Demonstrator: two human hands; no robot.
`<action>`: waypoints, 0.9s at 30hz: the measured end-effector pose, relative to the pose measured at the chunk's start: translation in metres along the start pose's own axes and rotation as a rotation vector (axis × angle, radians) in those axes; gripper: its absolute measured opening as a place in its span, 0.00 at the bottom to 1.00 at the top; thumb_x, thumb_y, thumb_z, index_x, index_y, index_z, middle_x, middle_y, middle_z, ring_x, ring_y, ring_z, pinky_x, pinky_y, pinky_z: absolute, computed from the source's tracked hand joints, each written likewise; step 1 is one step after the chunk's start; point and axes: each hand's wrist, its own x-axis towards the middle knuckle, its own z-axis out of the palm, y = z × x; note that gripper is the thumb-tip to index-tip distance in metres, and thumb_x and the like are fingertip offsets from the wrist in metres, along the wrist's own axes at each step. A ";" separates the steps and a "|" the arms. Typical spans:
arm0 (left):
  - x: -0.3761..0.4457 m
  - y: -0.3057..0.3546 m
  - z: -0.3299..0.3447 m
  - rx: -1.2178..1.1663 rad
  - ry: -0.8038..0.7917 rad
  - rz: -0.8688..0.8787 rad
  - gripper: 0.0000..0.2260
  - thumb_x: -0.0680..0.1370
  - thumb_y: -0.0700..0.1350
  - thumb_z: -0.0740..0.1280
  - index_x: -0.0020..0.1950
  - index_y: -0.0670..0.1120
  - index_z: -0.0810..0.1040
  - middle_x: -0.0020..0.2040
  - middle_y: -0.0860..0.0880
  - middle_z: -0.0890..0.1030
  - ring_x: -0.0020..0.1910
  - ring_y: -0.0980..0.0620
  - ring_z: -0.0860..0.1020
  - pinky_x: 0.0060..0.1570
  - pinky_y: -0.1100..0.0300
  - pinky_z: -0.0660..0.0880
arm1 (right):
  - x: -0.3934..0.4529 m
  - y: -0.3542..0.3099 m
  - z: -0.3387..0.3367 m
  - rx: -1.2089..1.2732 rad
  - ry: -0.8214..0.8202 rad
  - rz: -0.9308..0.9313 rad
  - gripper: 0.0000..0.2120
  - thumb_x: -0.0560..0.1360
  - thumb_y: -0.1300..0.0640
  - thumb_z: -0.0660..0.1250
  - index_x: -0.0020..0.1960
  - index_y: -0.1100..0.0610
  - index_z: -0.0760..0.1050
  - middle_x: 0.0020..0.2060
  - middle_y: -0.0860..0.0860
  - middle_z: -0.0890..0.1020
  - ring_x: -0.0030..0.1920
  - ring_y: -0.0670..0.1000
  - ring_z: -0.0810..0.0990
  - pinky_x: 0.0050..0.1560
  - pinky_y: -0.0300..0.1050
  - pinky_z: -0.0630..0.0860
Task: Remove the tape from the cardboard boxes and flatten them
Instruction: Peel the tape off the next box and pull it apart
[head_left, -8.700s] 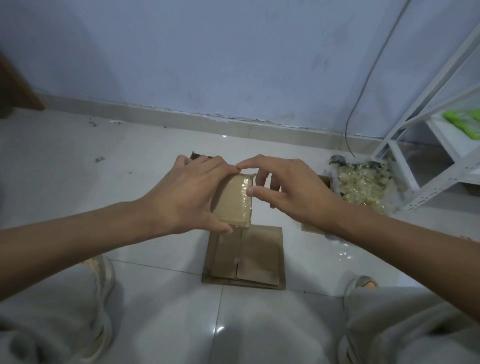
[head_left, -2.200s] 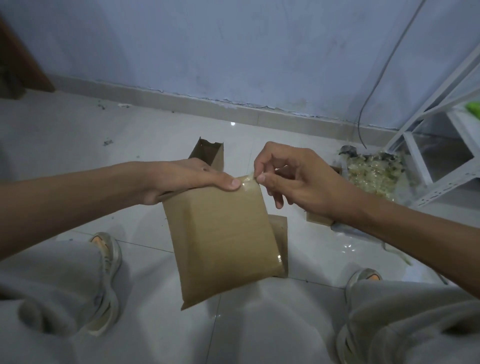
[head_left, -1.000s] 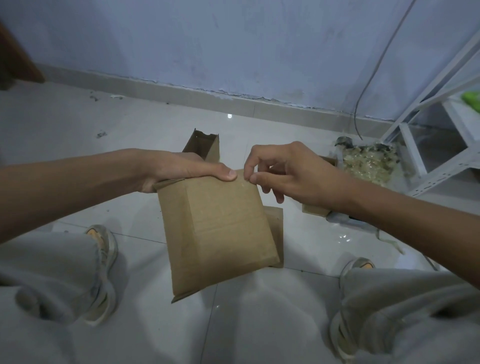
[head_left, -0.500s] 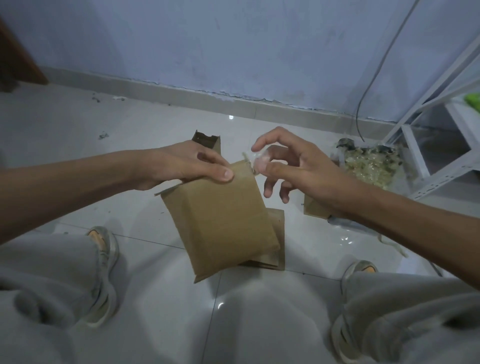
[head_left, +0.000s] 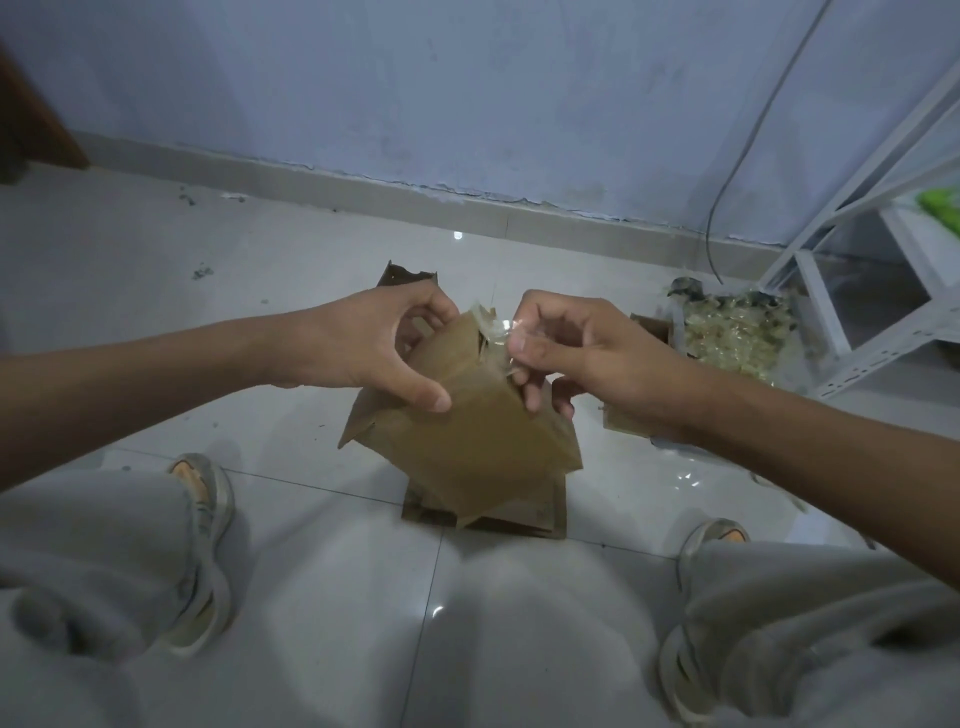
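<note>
A small brown cardboard box (head_left: 467, 431) is held tilted above the floor between my knees. My left hand (head_left: 374, 348) grips its upper left side, thumb on the front face and fingers curled behind. My right hand (head_left: 561, 353) pinches a strip of clear tape (head_left: 493, 332) at the box's top right corner, its other fingers curled against the box's right edge. Beneath the box lies a stack of flattened cardboard (head_left: 540, 514) on the white tiles.
Another open brown box (head_left: 408, 275) stands behind my left hand. To the right sit a small cardboard box (head_left: 628, 415) and a heap of crumpled tape (head_left: 737, 332). A white metal shelf frame (head_left: 857, 291) and a hanging cable (head_left: 727, 171) are at the far right. My feet flank the stack.
The box has turned and tilted further in my left hand. My right hand came back from open beside it to pinching tape at the top corner, which now lifts off the cardboard.
</note>
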 end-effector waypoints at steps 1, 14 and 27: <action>-0.001 -0.001 0.000 0.052 0.002 0.017 0.36 0.58 0.61 0.84 0.63 0.59 0.75 0.58 0.62 0.79 0.60 0.57 0.80 0.56 0.53 0.82 | 0.000 0.000 -0.001 0.060 0.007 0.032 0.08 0.85 0.58 0.65 0.49 0.60 0.73 0.39 0.55 0.80 0.38 0.54 0.81 0.32 0.43 0.73; 0.000 0.003 0.011 0.288 0.096 0.122 0.41 0.56 0.65 0.80 0.64 0.60 0.67 0.59 0.60 0.76 0.61 0.56 0.77 0.61 0.47 0.80 | 0.008 0.003 -0.009 0.073 0.093 0.128 0.11 0.77 0.61 0.61 0.57 0.60 0.78 0.46 0.61 0.85 0.44 0.57 0.85 0.36 0.48 0.77; 0.001 0.003 0.026 0.561 0.201 0.197 0.40 0.62 0.62 0.83 0.67 0.58 0.64 0.57 0.60 0.71 0.51 0.57 0.75 0.43 0.58 0.77 | 0.010 0.003 0.018 -0.623 0.280 0.048 0.28 0.70 0.23 0.64 0.43 0.48 0.76 0.34 0.44 0.82 0.37 0.43 0.79 0.41 0.49 0.78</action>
